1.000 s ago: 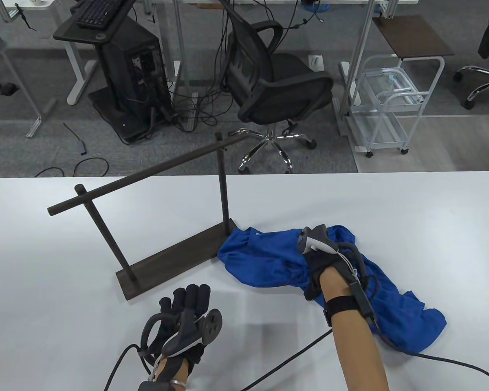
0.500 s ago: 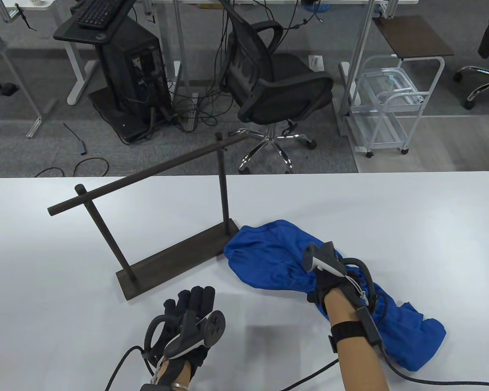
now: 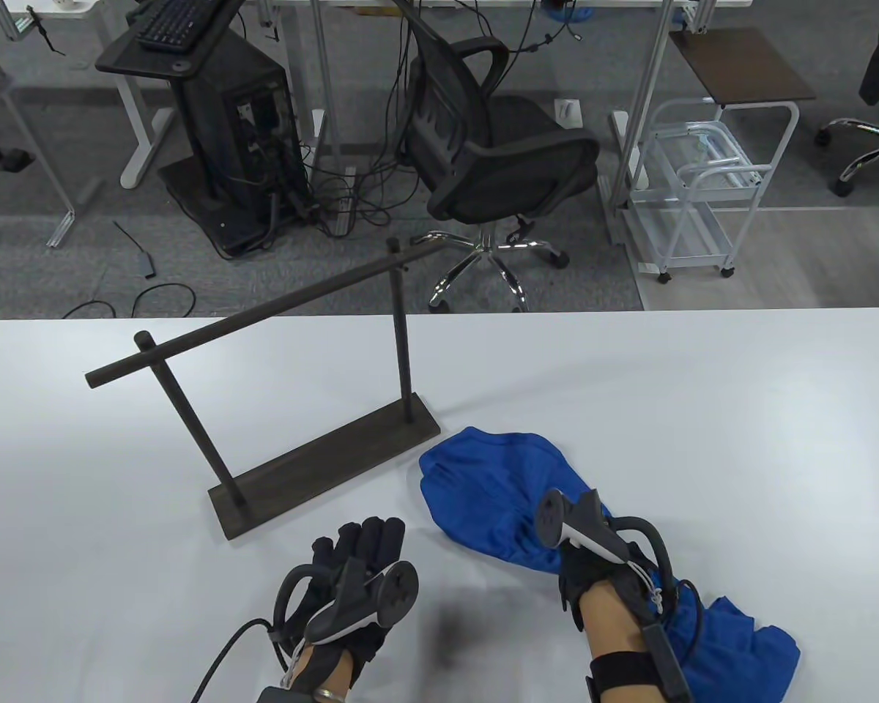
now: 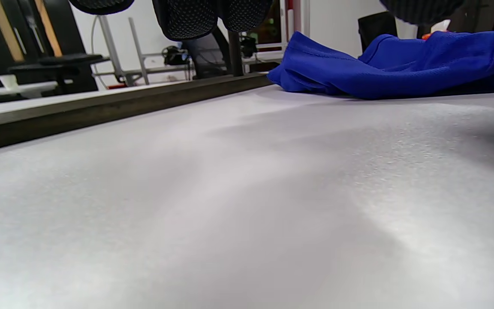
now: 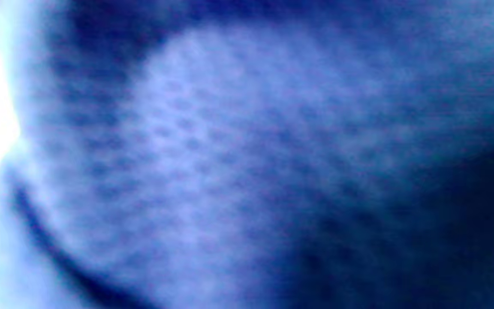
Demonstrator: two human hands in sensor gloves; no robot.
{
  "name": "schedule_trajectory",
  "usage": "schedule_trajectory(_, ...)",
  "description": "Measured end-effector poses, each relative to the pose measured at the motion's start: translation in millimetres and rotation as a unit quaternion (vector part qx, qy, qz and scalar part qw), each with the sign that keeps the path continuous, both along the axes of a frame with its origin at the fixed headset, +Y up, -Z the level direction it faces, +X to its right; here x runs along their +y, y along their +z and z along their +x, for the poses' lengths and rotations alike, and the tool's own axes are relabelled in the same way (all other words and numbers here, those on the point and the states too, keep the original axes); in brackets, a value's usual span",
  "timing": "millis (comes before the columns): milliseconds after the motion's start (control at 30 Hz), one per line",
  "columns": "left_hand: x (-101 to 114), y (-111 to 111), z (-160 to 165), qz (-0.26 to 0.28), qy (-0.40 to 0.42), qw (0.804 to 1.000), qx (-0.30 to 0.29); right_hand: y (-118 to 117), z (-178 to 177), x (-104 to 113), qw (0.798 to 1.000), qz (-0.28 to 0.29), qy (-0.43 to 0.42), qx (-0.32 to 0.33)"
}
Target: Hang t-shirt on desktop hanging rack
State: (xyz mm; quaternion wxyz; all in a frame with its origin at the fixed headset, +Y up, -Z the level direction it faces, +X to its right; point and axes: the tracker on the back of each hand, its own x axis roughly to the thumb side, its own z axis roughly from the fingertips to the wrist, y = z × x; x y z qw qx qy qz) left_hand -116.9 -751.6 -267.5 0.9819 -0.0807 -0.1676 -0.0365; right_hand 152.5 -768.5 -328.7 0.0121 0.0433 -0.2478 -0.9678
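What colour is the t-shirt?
Solid royal blue, no print visible. The t-shirt shows best in the table view.

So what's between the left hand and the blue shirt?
Only bare white table between the left hand and the blue shirt, seen in the table view.

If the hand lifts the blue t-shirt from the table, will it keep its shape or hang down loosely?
Probably it will hang loosely: the t-shirt lies crumpled in soft folds under the right hand. Its thin knit suggests it is light. It may slide easily on the smooth table.
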Motion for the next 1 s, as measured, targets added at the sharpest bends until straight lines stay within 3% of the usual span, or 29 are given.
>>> schedule_trajectory(133,0.2,0.2,6.1,0.0,0.027,1.0,-0.016,10.0,12.2,-1.4,0.989,0.048,-0.124,-0.06)
schedule_trajectory(333,-1.1,1.2,19.5,-0.006,0.068,0.997,-0.047,15.5,21.7,0.7,0.971,0.053,-0.219,-0.074)
schedule_trajectory(433,-0.4,3.9,26.7,-0.011,0.107,0.992,-0.061,15.8,24.8,5.7,0.947,0.066,-0.302,-0.084)
schedule_trajectory(667,-0.5,2.7,32.6,-0.051,0.217,0.972,-0.071,21.1,23.5,21.9,0.865,0.126,-0.474,-0.103)
schedule_trajectory(867,-6.7,0.2,31.1,-0.141,0.345,0.926,-0.065,27.3,16.4,43.4,0.786,0.191,-0.582,-0.085)
schedule_trajectory(1000,-8.8,-4.1,30.0,-0.205,0.45,0.867,-0.067,35.6,12.2,68.9,0.758,0.259,-0.597,-0.041)
